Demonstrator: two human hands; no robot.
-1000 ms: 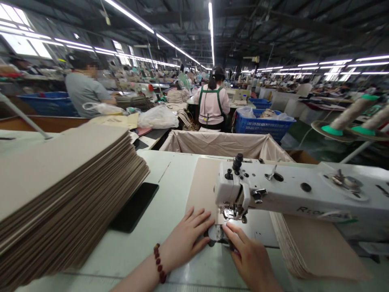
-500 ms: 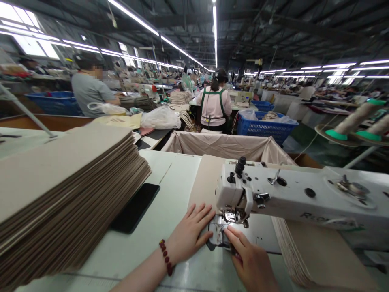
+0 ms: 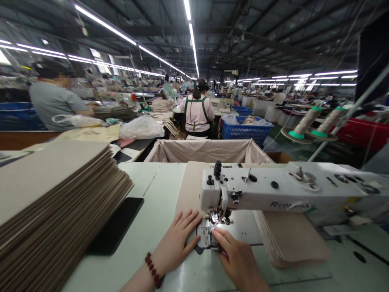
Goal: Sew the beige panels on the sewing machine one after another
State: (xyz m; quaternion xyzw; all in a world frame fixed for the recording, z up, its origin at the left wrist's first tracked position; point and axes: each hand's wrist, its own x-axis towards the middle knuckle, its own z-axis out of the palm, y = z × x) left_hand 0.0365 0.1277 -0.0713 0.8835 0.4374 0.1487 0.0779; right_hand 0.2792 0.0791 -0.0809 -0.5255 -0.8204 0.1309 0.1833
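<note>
My left hand (image 3: 179,237), a beaded bracelet at its wrist, lies flat with fingers spread. Its fingertips touch the near end of a beige panel (image 3: 190,186), which lies left of and behind the sewing machine's head (image 3: 211,194). Beside the metal needle plate (image 3: 206,235), my right hand (image 3: 238,255) is curled, its index fingertip at the plate just in front of the presser foot (image 3: 217,217). A small reddish bit shows under its fingers, too hidden to name. Right of that hand, a stack of beige panels (image 3: 294,239) sits under the machine arm.
A tall stack of beige panels (image 3: 60,178) fills the left side, with a black phone (image 3: 117,227) alongside. Behind the table edge hangs a cloth-lined bin (image 3: 203,150). Thread cones (image 3: 306,121) stand at right. Two co-workers sit further back, near a blue crate (image 3: 246,129).
The view has swung to the right and slightly up, so everything sits further left in the picture. Both hands keep nearly the same places by the needle plate.
</note>
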